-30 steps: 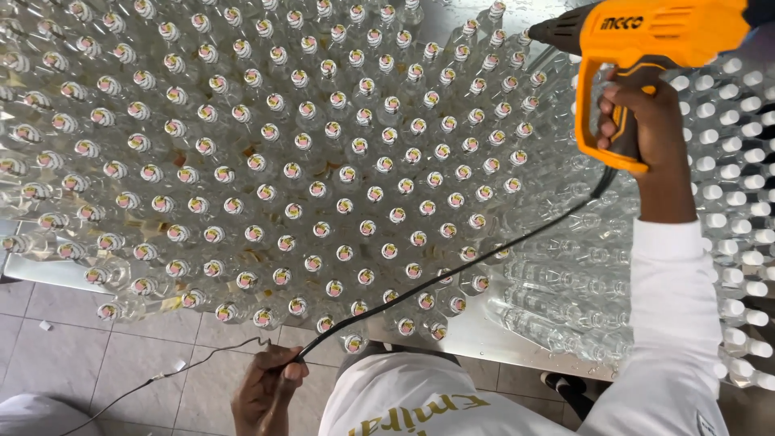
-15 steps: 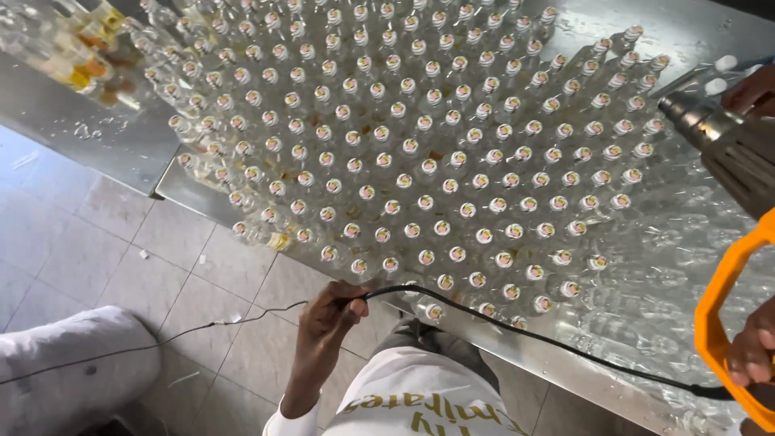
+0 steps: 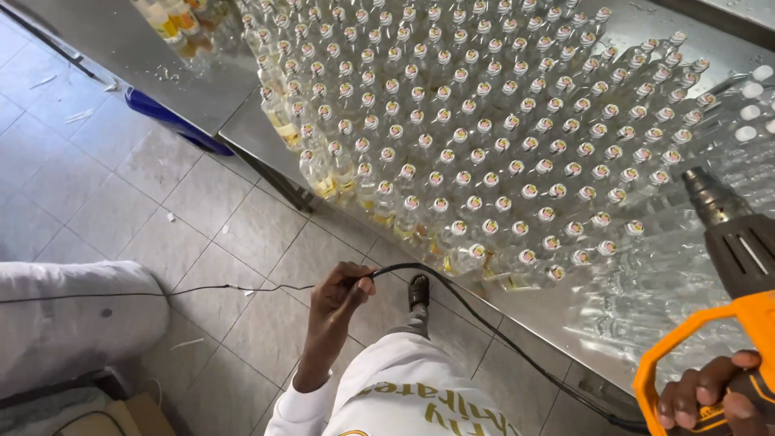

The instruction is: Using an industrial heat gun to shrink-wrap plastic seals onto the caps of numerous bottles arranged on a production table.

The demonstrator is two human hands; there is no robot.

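My right hand point(image 3: 710, 396) grips the orange handle of a heat gun point(image 3: 731, 250) at the lower right, its metal nozzle pointing up at the bottles. My left hand point(image 3: 343, 295) pinches the gun's black power cord point(image 3: 484, 323) below the table edge, over the tiled floor. A dense block of small clear glass bottles point(image 3: 484, 129) with sealed caps stands upright on the steel table point(image 3: 202, 89). Some bottles near the table's front edge hold a little yellowish liquid.
Several bottles with yellow contents point(image 3: 173, 24) stand apart at the top left. A blue container point(image 3: 173, 121) sits under the table. A large white sack point(image 3: 77, 319) lies on the floor at left. Clear uncapped bottles point(image 3: 751, 121) crowd the right edge.
The view has swung left and down, showing more floor. The heat gun has dropped to the lower right. My left hand still holds the cord, now raised nearer the table edge.
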